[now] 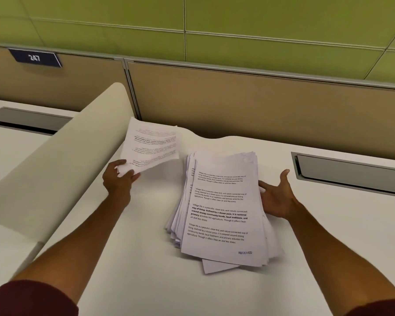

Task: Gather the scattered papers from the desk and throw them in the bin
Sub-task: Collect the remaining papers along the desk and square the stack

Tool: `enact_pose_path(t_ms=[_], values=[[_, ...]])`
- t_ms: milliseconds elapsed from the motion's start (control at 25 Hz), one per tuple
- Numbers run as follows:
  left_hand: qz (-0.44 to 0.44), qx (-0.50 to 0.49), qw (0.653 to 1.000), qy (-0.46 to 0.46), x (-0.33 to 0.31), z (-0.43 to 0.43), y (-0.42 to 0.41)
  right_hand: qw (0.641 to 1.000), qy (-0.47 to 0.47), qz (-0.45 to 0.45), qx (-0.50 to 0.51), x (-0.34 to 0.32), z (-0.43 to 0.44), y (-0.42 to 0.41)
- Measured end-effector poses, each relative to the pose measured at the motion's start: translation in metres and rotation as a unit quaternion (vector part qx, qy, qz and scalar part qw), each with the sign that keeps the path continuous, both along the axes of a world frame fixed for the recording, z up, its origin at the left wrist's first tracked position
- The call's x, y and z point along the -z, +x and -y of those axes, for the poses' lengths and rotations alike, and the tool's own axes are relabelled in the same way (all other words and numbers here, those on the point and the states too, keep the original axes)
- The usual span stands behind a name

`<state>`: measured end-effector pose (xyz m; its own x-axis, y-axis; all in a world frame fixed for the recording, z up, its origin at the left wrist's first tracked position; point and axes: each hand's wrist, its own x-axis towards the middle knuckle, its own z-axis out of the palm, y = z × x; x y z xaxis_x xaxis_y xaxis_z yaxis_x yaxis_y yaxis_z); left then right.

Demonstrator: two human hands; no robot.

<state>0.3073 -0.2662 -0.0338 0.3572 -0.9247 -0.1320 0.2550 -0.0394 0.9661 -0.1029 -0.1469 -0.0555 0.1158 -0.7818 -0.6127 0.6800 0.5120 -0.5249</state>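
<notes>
A loose stack of printed white papers (221, 208) lies on the white desk (135, 258), its edges uneven. My left hand (119, 179) pinches the near corner of a few printed sheets (151, 147) and holds them lifted above the desk, left of the stack. My right hand (277, 197) is against the stack's right edge, fingers spread and relaxed, thumb up. No bin is in view.
A cream curved divider (62, 160) rises at the left of the desk. A tan partition (260, 106) runs along the back, with a "247" sign (35, 58). A grey cable tray slot (351, 172) is set into the desk at right.
</notes>
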Motion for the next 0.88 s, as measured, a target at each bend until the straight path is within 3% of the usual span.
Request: enact_pose_path(t_ms=[200,320,400,480,560,640,680,720,760,840,880], values=[[-0.001,0.126,0.992,-0.024,-0.017,-0.052,-0.034,0.999,0.021,-0.04,-0.011,-0.01,-0.013,-0.001],[0.063,0.16,0.985,-0.003,-0.01,-0.082,-0.062,0.999,0.013,-0.045,-0.011,-0.015,-0.018,0.005],[0.164,0.178,0.97,-0.002,-0.001,-0.103,-0.074,0.999,0.004,-0.048,-0.01,-0.018,-0.021,0.008],[0.313,0.215,0.924,-0.036,0.012,-0.126,-0.083,0.999,-0.002,-0.045,-0.006,-0.017,-0.021,0.009],[0.468,0.245,0.848,-0.035,0.021,-0.148,-0.089,0.999,0.002,-0.05,-0.011,-0.017,-0.022,0.009],[0.637,0.176,0.748,-0.065,0.028,-0.156,-0.091,0.997,-0.002,-0.07,-0.024,-0.018,-0.022,0.012],[0.679,0.132,0.717,-0.088,0.023,-0.155,-0.094,0.996,-0.004,-0.083,-0.029,-0.019,-0.022,0.012],[0.691,0.097,0.71,-0.091,0.023,-0.148,-0.095,0.995,-0.008,-0.093,-0.037,-0.02,-0.021,0.014],[0.679,0.09,0.726,-0.068,0.018,-0.14,-0.094,0.994,-0.01,-0.103,-0.043,-0.021,-0.021,0.015],[0.567,0.165,0.806,0.051,0.013,-0.114,-0.097,0.992,-0.012,-0.117,-0.054,-0.023,-0.02,0.015],[0.507,0.216,0.827,0.108,0.015,-0.104,-0.099,0.99,-0.012,-0.129,-0.061,-0.026,-0.02,0.016]])
